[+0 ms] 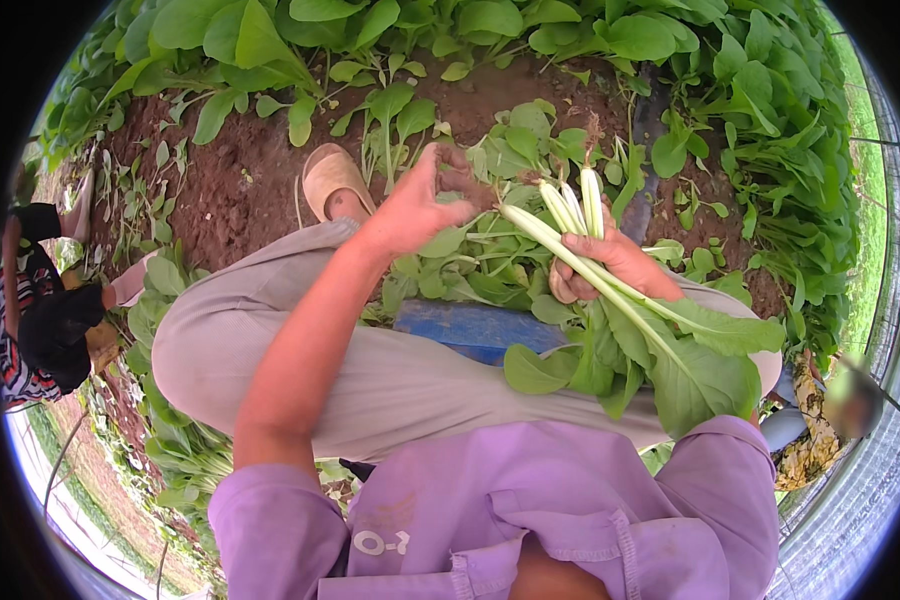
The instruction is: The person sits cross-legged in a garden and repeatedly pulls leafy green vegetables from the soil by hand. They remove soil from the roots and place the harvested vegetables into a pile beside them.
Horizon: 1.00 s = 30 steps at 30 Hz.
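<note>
My right hand (607,262) grips a small bunch of leafy greens (589,206) by their pale stalks. Their thin brown roots point away from me, and the broad leaves (690,367) hang over my right thigh. One stalk (532,229) slants out to the left of the others. At its root end is my left hand (431,199), with thumb and fingers curved around a gap. The fingertips are blurred, so whether they pinch the roots is unclear. Beneath both hands lies a heap of loose green leaves and plants (487,270).
A blue object (480,330) sits between my legs. Beyond the brown soil (217,202), rows of leafy plants (487,22) grow ahead and to the right. A dark strip (641,150) crosses the soil. Another person (45,315) is at far left, and one more (814,420) at far right.
</note>
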Available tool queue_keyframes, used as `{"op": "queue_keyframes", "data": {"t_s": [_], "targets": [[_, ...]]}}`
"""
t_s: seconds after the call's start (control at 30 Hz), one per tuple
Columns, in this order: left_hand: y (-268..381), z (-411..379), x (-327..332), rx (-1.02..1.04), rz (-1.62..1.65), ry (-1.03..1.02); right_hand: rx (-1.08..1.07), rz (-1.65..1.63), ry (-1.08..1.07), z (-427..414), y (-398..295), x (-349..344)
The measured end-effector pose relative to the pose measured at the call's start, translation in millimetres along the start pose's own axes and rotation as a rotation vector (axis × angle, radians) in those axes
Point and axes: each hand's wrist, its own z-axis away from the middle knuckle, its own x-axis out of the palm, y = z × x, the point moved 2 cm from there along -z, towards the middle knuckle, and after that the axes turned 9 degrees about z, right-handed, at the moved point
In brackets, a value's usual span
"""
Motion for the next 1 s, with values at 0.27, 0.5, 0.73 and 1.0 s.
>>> {"op": "queue_keyframes", "data": {"t_s": [0.27,0.5,0.73,1.0], "targets": [[-11.3,-8.6,-13.4,-0.084,-0.176,0.051,0.013,-0.036,-0.013,1.6,-4.9,-0.8],[-22.0,-7.2,-16.4,0.104,-0.211,0.272,0.029,-0.102,0.004,0.2,-3.7,-3.2],[3.6,-9.6,2.4,-0.003,0.048,0.104,0.048,0.012,0.007,0.7,-6.4,8.2],[9.7,-6.0,14.4,-0.029,0.244,-0.053,0.097,0.1,-0.003,2.0,-7.4,20.7]]}}
